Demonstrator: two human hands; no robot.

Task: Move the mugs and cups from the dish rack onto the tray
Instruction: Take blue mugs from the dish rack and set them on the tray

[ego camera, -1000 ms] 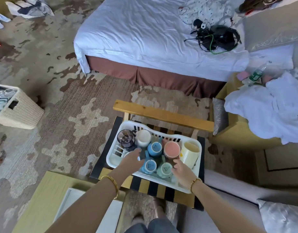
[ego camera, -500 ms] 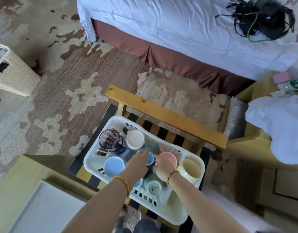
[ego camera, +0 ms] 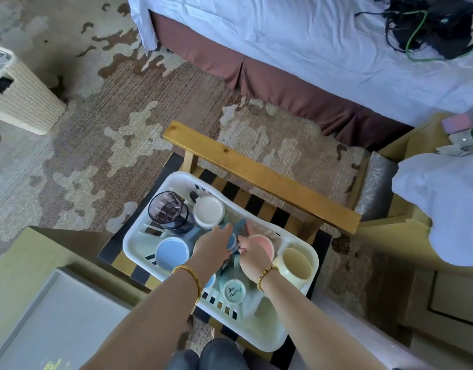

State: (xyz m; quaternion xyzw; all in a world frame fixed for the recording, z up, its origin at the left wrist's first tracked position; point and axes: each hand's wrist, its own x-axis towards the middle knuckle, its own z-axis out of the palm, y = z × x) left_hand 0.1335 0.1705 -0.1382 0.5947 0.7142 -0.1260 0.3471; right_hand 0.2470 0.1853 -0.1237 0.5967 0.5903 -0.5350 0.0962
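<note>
Hands meet at the centre of the white plastic dish rack (ego camera: 139,237) on the striped surface: left hand (ego camera: 212,247) and right hand (ego camera: 252,251) each seem clenched on a small blue mug (ego camera: 233,240), best lifted straight up, mouth-down with upright axis, toward the grey tray (ego camera: 56,316) nearby.

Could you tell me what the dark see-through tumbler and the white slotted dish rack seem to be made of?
Dark see-through tumbler: probably smoky glass or clear plastic; its base shows through the glossy wall.
White slotted dish rack: apparently moulded plastic, with rounded rim and cut slots.
</note>
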